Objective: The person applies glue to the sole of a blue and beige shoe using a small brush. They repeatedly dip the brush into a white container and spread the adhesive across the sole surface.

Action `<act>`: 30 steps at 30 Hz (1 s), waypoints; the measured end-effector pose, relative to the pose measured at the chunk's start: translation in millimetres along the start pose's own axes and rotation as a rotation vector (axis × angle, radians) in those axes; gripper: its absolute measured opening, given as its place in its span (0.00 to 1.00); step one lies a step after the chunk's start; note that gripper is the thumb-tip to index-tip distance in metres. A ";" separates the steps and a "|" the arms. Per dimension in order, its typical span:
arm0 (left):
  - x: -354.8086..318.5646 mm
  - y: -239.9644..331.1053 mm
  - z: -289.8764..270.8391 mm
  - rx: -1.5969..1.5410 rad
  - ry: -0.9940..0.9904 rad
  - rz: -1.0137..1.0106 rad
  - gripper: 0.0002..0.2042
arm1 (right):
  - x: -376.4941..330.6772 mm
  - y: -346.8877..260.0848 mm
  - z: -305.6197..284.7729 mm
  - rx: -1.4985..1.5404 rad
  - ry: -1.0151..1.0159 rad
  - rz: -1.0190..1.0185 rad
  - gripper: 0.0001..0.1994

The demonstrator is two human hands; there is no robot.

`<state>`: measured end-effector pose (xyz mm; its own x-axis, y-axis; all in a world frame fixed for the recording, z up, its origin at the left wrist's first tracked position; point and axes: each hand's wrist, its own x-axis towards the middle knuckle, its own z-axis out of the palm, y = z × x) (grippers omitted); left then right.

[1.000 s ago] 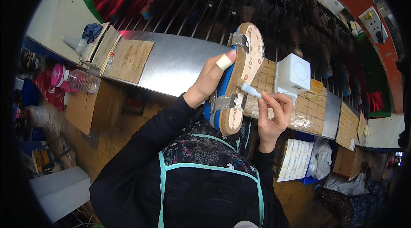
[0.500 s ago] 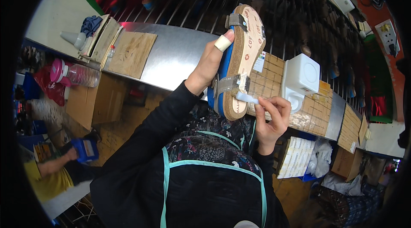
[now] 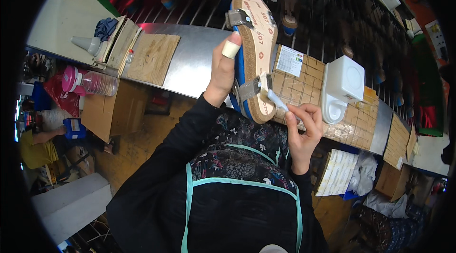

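My left hand (image 3: 222, 75), with pale tape round its thumb, grips a sandal (image 3: 260, 48) raised above the bench. Its beige printed underside faces up, edged by brown cork. Grey straps (image 3: 248, 89) wrap over the sides, and a blue form, seemingly a shoe last, shows along the left edge. Between the thumb and fingers of my right hand (image 3: 305, 129) is a small white brush (image 3: 277, 100). The brush tip is at the near end of the underside, beside the lower strap; whether it touches is hard to tell.
A white dispenser (image 3: 346, 79) with a small cup stands on a tape-covered board (image 3: 304, 94), near a printed card (image 3: 290, 60). Left on the metal bench (image 3: 187, 63) lies a wooden board (image 3: 152, 58). Beyond runs a dark rack of bars (image 3: 209, 3) carrying shoes. A co-worker's arm (image 3: 47, 135) is far left.
The sandal has shifted up and left in view, tilting slightly. The brush has turned to a steeper slant. The co-worker's arm at far left has moved.
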<state>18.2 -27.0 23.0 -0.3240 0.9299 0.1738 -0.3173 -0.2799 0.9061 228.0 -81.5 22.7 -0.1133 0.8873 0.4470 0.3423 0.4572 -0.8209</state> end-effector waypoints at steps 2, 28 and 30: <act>-1.0 0.0 -4.2 0.074 0.027 0.066 0.28 | -7.7 -2.0 -3.5 0.059 -0.014 0.086 0.07; 25.2 -1.4 -4.0 -0.113 -0.063 -0.039 0.34 | -13.4 2.1 -4.6 -0.341 0.153 -0.405 0.17; 27.3 -1.1 -2.5 -0.122 -0.119 -0.067 0.34 | -10.9 -0.1 -5.9 -0.298 0.093 -0.487 0.17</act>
<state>7.5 -1.9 25.8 -0.1932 0.9670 0.1659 -0.4431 -0.2368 0.8646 234.6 -91.6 20.0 -0.2460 0.5633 0.7888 0.5205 0.7633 -0.3827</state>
